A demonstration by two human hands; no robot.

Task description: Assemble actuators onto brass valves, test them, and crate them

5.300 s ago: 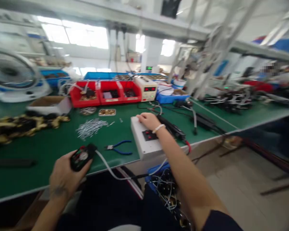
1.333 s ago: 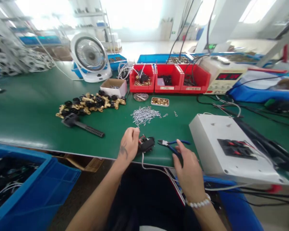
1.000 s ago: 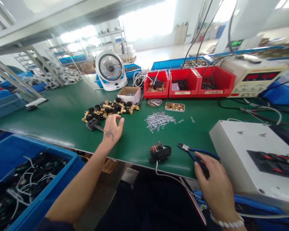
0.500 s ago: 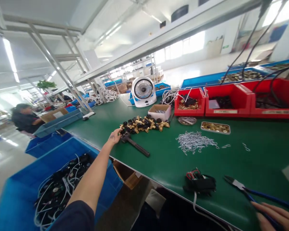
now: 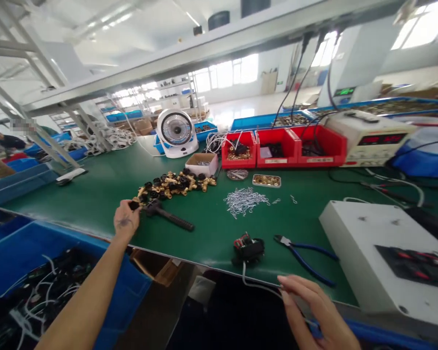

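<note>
Right hand (image 5: 318, 311) has left the pliers (image 5: 292, 245) for the cable (image 5: 244, 274), grip unclear; left hand (image 5: 126, 221) now pinches a fitting (image 5: 134, 205), so a part is gripped.

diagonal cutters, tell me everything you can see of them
The diagonal cutters lie flat on the green tabletop, between the black module and the white box. Blue handles, spread apart, lead to a bright metal joint and darker jaws pointing left. Nothing holds them; handle contact with the box is unclear.

On the bench (image 5: 208, 240), pliers (image 5: 291, 244) right of the module (image 5: 251, 250), clips (image 5: 243, 201) behind it, hammer (image 5: 173, 218) left, before fittings (image 5: 175, 185).
</note>
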